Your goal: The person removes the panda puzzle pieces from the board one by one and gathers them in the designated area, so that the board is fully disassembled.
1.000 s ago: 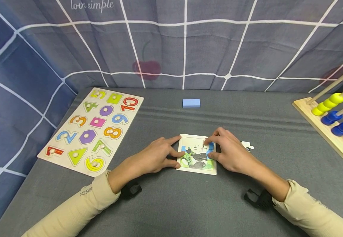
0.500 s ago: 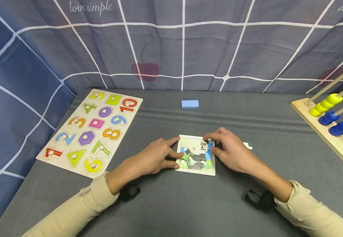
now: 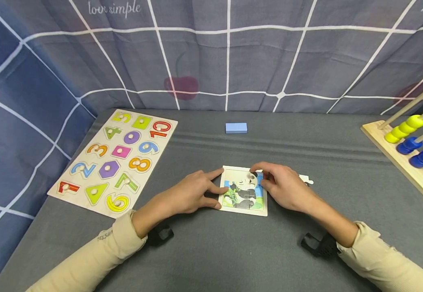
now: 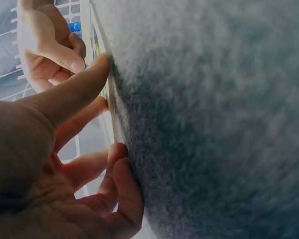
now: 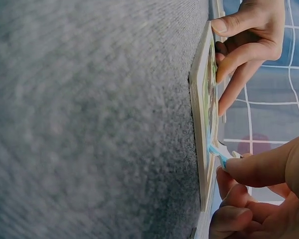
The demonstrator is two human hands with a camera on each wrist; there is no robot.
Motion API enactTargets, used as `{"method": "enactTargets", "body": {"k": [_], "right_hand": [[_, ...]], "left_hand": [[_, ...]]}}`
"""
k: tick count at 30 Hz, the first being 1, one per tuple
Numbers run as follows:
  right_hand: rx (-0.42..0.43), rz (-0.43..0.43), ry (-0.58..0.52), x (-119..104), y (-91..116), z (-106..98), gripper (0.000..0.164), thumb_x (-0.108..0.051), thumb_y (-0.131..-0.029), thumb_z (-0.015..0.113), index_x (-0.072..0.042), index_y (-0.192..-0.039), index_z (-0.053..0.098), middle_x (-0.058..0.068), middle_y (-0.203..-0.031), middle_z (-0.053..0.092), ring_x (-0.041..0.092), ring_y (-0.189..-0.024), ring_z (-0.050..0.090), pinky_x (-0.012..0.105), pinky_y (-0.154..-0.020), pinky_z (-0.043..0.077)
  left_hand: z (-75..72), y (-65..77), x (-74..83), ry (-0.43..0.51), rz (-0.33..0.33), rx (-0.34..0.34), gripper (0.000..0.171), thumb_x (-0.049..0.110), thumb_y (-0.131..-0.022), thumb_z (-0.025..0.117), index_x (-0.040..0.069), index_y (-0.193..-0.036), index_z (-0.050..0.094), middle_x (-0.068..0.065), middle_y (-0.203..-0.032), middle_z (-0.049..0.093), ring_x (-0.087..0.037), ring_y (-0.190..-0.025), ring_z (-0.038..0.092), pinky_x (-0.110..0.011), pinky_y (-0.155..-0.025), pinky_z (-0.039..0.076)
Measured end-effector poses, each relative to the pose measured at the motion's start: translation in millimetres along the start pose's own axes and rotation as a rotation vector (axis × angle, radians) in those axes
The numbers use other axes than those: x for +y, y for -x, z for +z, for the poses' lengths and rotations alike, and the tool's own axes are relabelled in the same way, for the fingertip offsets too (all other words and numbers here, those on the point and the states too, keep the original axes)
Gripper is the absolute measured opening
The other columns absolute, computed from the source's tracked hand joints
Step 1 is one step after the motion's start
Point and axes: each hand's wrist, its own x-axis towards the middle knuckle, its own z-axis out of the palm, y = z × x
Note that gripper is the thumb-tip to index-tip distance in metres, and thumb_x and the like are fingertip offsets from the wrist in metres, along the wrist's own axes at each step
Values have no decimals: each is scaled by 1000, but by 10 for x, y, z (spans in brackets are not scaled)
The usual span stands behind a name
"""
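Left hand [image 3: 196,192]: fingers spread wide, touching the panda puzzle's left edge. Right hand [image 3: 286,187]: thumb and fingers nearly together, pinching a tilted piece [image 5: 219,154] at the panda puzzle [image 3: 243,195].

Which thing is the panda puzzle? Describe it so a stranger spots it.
On the grey surface, look between the number board at left and the abacus at right. Nearer than the blue block lies the panda puzzle, between the left hand and right hand. It is the small, pale-framed square; unlike the number board, it shows a panda.

Curtain [image 3: 255,61], number board [image 3: 124,168] and abacus [image 3: 410,145] suggest a play corner
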Motion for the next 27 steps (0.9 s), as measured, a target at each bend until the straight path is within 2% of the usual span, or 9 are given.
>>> {"method": "enactTargets", "body": {"k": [6,13,18,20,27], "right_hand": [[-4,19,-29,4,10,1,30,6,-90,62,-11,-114,69,-2,-75,54,13,-61,46,31,-58,38],[14,33,-108,13,47,-70,32,7,-89,61,-9,-114,71,0,-81,58,14,-62,48,29,-57,39],[20,35,-143,54,111,-151,32,6,-90,60,-9,-117,69,3,-85,58,15,-64,49,28,-59,40],[33,32,-149,87,144,-175,32,6,-90,60,-8,-118,68,4,-86,58,15,-64,50,28,-59,40],[64,62,-160,225,311,-287,26,3,-90,63,-9,-113,66,2,-83,58,13,-62,48,27,-56,39]], "left_hand": [[22,3,8,21,-20,17,52,31,-84,78,15,-132,65,-16,-154,36,-36,-112,54,-48,-95,42],[21,-12,26,53,-97,25,70,31,-81,81,13,-143,54,-11,-156,36,-32,-114,52,-46,-98,40],[19,-21,42,74,-151,30,75,31,-80,83,10,-145,51,-9,-159,29,-36,-126,45,-48,-106,34],[18,-25,41,69,-151,28,73,31,-80,83,10,-143,54,-9,-160,28,-37,-131,42,-49,-108,31],[11,-45,1,43,-127,4,70,34,-81,82,11,-141,56,-6,-160,28,-27,-116,49,-43,-100,38]]}}
